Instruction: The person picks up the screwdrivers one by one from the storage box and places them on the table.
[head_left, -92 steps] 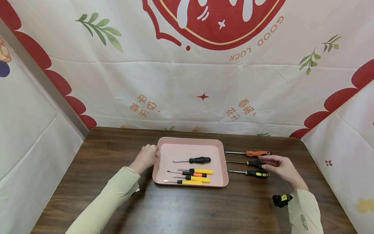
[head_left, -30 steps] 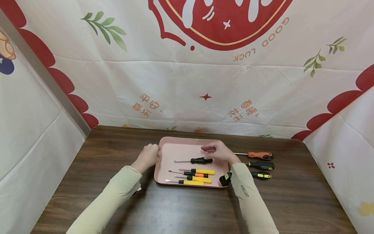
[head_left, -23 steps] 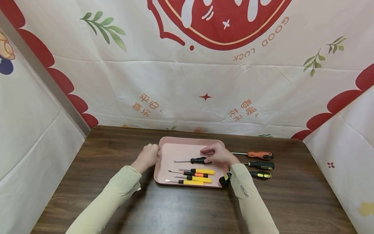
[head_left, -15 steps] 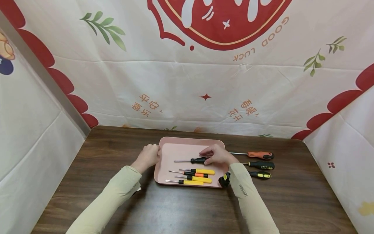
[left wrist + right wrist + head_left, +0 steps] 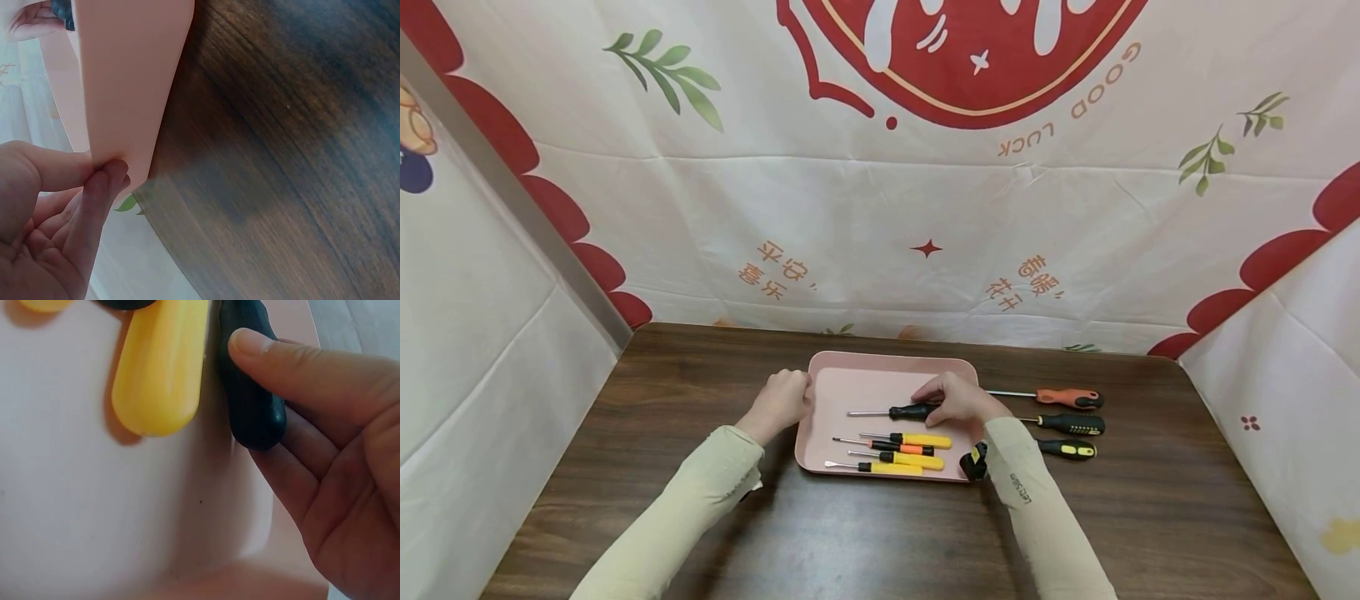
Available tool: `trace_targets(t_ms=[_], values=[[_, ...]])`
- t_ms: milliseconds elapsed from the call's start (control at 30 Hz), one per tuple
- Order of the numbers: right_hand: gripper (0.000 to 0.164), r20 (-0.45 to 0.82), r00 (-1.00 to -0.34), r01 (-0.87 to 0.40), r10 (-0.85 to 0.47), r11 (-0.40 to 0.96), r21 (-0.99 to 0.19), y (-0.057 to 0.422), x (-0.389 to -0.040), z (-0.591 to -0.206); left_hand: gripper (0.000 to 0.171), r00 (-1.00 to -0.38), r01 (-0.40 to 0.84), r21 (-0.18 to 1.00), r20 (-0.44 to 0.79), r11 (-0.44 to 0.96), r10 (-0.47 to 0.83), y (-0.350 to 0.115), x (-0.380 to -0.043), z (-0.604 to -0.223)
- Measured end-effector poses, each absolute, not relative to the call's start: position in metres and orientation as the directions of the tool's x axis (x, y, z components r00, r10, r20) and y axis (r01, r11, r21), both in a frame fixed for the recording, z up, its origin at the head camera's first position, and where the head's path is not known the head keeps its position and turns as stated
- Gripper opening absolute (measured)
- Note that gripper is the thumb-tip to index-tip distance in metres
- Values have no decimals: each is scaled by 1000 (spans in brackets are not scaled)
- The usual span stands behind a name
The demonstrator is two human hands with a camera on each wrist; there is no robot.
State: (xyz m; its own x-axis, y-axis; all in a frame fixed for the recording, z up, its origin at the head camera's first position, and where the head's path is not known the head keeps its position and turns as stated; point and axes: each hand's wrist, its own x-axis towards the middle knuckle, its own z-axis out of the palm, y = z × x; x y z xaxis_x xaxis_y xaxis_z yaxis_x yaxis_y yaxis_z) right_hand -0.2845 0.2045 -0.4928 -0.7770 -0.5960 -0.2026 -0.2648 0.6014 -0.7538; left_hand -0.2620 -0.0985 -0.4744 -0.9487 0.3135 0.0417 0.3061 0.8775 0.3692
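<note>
My left hand (image 5: 782, 404) pinches the left rim of a pink tray (image 5: 880, 367); in the left wrist view its thumb and fingertips clasp the tray wall (image 5: 134, 75). Inside the tray my right hand (image 5: 962, 402) holds a black-handled screwdriver (image 5: 906, 412) by its handle. The right wrist view has the thumb on one side of that black handle (image 5: 250, 394) and fingers behind it. The shank points left. Nearer me in the tray lie yellow-handled screwdrivers (image 5: 925, 440) and an orange-and-black one (image 5: 906, 447).
Right of the tray, on the brown table (image 5: 880, 533), lie an orange-handled screwdriver (image 5: 1067, 398), a black one with yellow dots (image 5: 1071, 424) and a black-and-yellow one (image 5: 1067, 449). A printed cloth (image 5: 850, 208) hangs behind the table.
From beside the screwdrivers on the right, my right hand has moved left over the tray, come down and taken hold of the black screwdriver's handle. My left hand stays on the rim.
</note>
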Motion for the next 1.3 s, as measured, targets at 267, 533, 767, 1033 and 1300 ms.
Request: trace_targets(t_ms=[267, 533, 767, 1033, 1300], values=[[35, -214, -788, -283, -578, 647, -708, 202, -285, -493, 19, -945, 323, 353, 64, 878, 322, -100, -262, -475], [30, -200, -799, -300, -567, 663, -686, 202, -285, -494, 17, -946, 319, 360, 56, 877, 320, -100, -262, -476], [29, -187, -796, -307, -576, 649, -696, 204, -285, -496, 17, -946, 318, 363, 62, 876, 318, -100, -262, -475], [30, -200, -807, -271, -556, 649, -711, 205, -285, -492, 18, -949, 306, 370, 45, 877, 312, -99, -262, -475], [30, -182, -818, -249, -545, 621, -743, 210, -286, -492, 19, -947, 312, 369, 43, 875, 320, -99, -263, -475]])
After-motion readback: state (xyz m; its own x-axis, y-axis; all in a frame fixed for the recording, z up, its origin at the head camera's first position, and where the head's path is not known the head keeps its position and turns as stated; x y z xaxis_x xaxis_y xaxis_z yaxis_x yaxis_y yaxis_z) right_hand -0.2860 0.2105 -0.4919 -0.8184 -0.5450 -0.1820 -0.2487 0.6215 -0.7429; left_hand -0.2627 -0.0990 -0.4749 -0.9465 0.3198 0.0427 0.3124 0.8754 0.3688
